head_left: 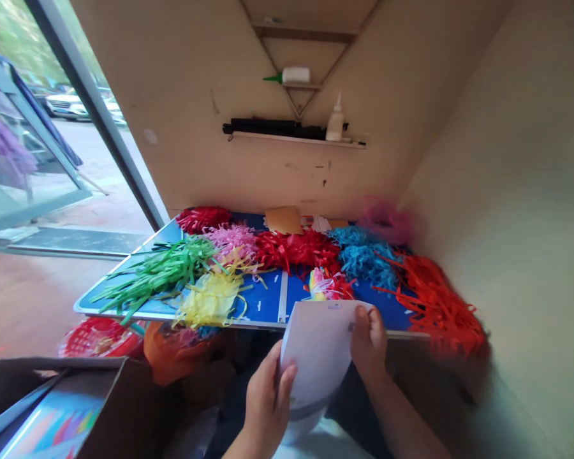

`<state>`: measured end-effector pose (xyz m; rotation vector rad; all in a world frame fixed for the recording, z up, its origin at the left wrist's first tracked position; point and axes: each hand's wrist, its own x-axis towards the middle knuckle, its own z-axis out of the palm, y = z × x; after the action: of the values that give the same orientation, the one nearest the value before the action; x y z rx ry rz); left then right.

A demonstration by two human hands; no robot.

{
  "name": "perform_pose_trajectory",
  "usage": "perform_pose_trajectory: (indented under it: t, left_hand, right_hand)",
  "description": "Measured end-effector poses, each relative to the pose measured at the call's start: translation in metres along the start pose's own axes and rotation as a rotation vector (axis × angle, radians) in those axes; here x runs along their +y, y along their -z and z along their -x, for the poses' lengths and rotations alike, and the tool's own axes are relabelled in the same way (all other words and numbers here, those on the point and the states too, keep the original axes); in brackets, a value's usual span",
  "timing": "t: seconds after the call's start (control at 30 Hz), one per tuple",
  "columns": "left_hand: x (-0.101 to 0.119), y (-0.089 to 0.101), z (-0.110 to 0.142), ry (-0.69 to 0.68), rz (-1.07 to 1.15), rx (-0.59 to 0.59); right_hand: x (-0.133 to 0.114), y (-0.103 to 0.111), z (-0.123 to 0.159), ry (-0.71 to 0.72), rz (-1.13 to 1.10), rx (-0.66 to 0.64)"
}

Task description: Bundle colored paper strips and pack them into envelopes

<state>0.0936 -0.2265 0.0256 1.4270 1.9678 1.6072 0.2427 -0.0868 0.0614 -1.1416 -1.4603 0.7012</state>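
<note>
My left hand (268, 408) and my right hand (369, 341) both grip the side edges of a curved white paper sheet (318, 350) just in front of the table. A grey band (306, 411) shows across its lower part. Beyond the sheet, a blue folding table (265, 303) holds bunches of shredded paper: green (160, 274), yellow (210, 298), pink (232, 241), red (296, 250), blue (366, 260) and orange-red (435, 303). A small multicoloured bunch (328, 285) lies closest to the sheet.
A cardboard box (62, 408) stands open at lower left, with a red basket (100, 338) and an orange bag (172, 350) beside the table. A wall rises behind and right of the table, with shelves holding bottles. A glass door stands at left.
</note>
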Motion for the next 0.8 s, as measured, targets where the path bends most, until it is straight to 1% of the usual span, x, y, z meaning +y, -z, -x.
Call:
perform_pose_trajectory:
  t: [0.07,0.17,0.27,0.33,0.47,0.5,0.6,0.63,0.67,0.7,0.8]
  left_hand:
    - [0.000,0.001,-0.002,-0.058,-0.028,0.025]
    - [0.000,0.001,-0.004,-0.095,-0.012,0.073]
    - [0.000,0.001,-0.003,-0.058,0.070,0.023]
    - [-0.001,0.002,-0.004,-0.031,0.110,-0.013]
    - [-0.003,0.013,-0.012,0.003,0.141,0.032]
    - [-0.002,0.019,-0.016,0.025,0.173,0.018]
    - [0.006,0.042,-0.031,0.088,0.392,-0.085]
    - [0.010,0.051,-0.038,0.097,0.442,-0.121]
    - [0.015,0.059,-0.045,0.102,0.446,-0.160]
    - [0.019,0.066,-0.052,0.103,0.400,-0.211]
    - [0.028,0.079,-0.070,0.104,0.190,-0.441]
  right_hand:
    - [0.000,0.000,0.003,-0.009,-0.003,-0.014]
    - [0.003,-0.002,0.009,-0.015,-0.001,-0.008]
    - [0.006,-0.003,0.010,0.016,0.040,-0.034]
    - [0.006,-0.004,0.009,0.074,0.083,-0.081]
    - [-0.004,-0.004,0.009,0.244,0.111,-0.152]
    - [-0.008,-0.004,0.009,0.270,0.111,-0.171]
    - [-0.022,-0.001,0.008,0.326,0.123,-0.258]
    - [-0.026,-0.001,0.008,0.352,0.131,-0.294]
    - [-0.030,-0.001,0.008,0.381,0.140,-0.328]
    - [-0.033,-0.002,0.008,0.407,0.146,-0.357]
    - [-0.038,-0.005,0.011,0.428,0.145,-0.420]
